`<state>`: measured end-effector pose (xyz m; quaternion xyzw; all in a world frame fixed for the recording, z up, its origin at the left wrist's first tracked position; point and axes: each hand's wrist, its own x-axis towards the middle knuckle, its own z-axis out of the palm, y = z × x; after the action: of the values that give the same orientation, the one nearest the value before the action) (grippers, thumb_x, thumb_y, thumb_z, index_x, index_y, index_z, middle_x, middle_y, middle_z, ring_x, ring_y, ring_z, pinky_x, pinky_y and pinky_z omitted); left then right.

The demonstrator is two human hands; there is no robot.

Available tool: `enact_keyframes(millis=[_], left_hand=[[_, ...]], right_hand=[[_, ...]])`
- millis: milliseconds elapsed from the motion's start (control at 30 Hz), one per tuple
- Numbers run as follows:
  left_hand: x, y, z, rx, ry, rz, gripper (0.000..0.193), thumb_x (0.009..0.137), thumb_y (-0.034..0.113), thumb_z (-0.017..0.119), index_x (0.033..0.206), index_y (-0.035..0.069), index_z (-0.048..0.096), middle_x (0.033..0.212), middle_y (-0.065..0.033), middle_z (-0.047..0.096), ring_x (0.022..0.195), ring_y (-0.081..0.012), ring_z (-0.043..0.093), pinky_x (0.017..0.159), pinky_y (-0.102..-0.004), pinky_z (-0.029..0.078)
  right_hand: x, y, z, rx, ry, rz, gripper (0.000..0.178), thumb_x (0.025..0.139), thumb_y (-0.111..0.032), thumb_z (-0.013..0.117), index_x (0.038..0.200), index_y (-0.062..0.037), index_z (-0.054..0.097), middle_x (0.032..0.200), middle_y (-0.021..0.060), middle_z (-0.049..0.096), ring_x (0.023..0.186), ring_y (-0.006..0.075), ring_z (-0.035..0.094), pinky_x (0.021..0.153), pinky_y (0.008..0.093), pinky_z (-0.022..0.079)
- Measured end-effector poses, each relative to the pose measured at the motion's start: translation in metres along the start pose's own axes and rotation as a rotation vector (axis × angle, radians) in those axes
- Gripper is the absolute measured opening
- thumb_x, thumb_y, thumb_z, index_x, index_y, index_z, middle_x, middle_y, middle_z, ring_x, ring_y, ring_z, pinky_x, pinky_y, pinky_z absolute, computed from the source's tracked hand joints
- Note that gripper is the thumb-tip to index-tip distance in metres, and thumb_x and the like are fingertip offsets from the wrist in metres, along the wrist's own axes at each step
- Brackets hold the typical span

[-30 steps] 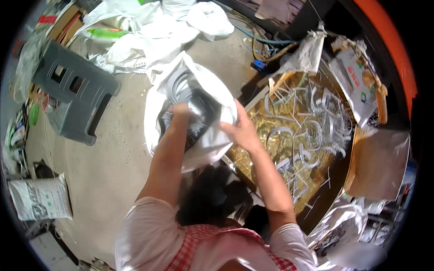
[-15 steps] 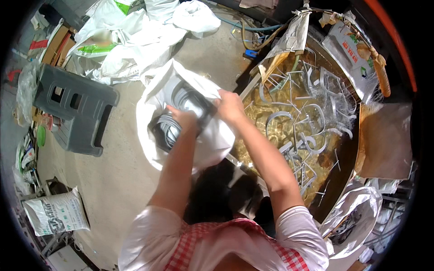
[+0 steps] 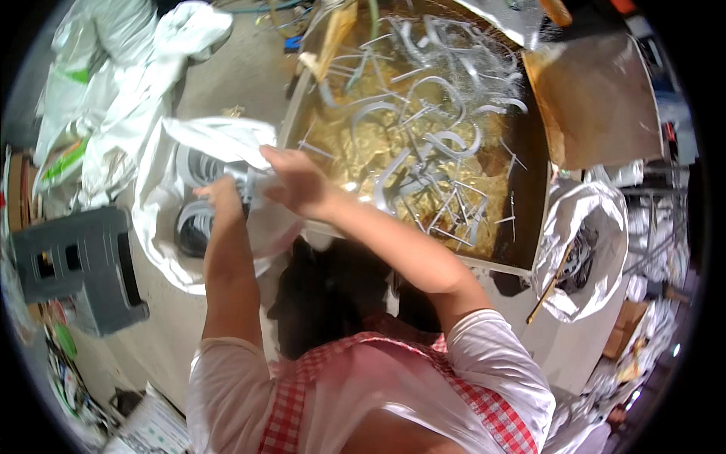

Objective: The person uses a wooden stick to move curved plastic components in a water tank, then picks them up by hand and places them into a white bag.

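A white woven sack (image 3: 155, 219) stands with its mouth spread on the floor at the left. Inside it lie grey curved strips (image 3: 195, 218) in stacked bundles, partly hidden by dark shade. My left hand (image 3: 221, 192) reaches into the sack and rests over these strips; a finger or thumb points left, and the other fingertips are hard to see. At the sack's right rim is my right hand (image 3: 301, 183), slightly blurred, its fingers apart and nothing seen in them. Right of it, a tray of water (image 3: 291, 113) contains loose grey curved strips (image 3: 446, 144) and thin straight sticks.
A dark grey plastic step stool (image 3: 98, 257) stands left of the sack. White bags (image 3: 121, 113) pile up behind it. Another white sack (image 3: 560, 219) with dark pieces and a stick (image 3: 548, 286) stands at the right. Brown board (image 3: 605, 106) leans beyond the tray.
The view has turned to the right, so the sack appears farther left and the tray nearer the middle. My right hand has let go of the sack's rim; my left stays inside.
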<state>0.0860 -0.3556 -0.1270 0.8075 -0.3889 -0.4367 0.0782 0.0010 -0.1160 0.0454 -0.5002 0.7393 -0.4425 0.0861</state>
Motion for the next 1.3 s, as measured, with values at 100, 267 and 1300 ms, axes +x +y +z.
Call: enact_keyframes(millis=[100, 267, 1300], left_hand=[[-0.041, -0.008, 0.008, -0.303, -0.183, 0.093, 0.095, 0.07, 0.012, 0.068, 0.137, 0.011, 0.001, 0.116, -0.0213, 0.044, 0.088, -0.0295, 0.057, 0.075, -0.0403, 0.051], [-0.119, -0.01, -0.051, -0.513, -0.358, 0.408, 0.069, 0.078, 0.019, 0.063, 0.132, -0.002, 0.025, 0.125, -0.0218, 0.038, 0.101, -0.0264, 0.05, 0.078, -0.0408, 0.046], [-0.305, -0.005, 0.05, 0.005, -1.332, 0.419, 0.028, 0.088, 0.029, 0.052, 0.101, 0.003, 0.05, 0.073, -0.0084, 0.057, 0.046, -0.0157, 0.049, 0.038, -0.0272, 0.041]], right_hand=[[-0.049, 0.037, -0.071, -0.176, -0.033, 0.038, 0.054, 0.074, -0.018, 0.063, 0.123, -0.0012, 0.045, 0.115, 0.0203, 0.054, 0.102, 0.0319, 0.055, 0.092, 0.035, 0.042], [-0.17, 0.099, -0.166, -0.338, -0.402, 0.77, 0.045, 0.077, -0.021, 0.064, 0.117, -0.0033, 0.052, 0.106, 0.0155, 0.061, 0.095, 0.0272, 0.06, 0.082, 0.0345, 0.047], [-0.187, 0.083, -0.17, 0.448, -0.561, 0.664, 0.029, 0.079, -0.026, 0.061, 0.1, -0.0051, 0.058, 0.076, 0.0032, 0.061, 0.064, 0.0085, 0.055, 0.057, 0.0207, 0.045]])
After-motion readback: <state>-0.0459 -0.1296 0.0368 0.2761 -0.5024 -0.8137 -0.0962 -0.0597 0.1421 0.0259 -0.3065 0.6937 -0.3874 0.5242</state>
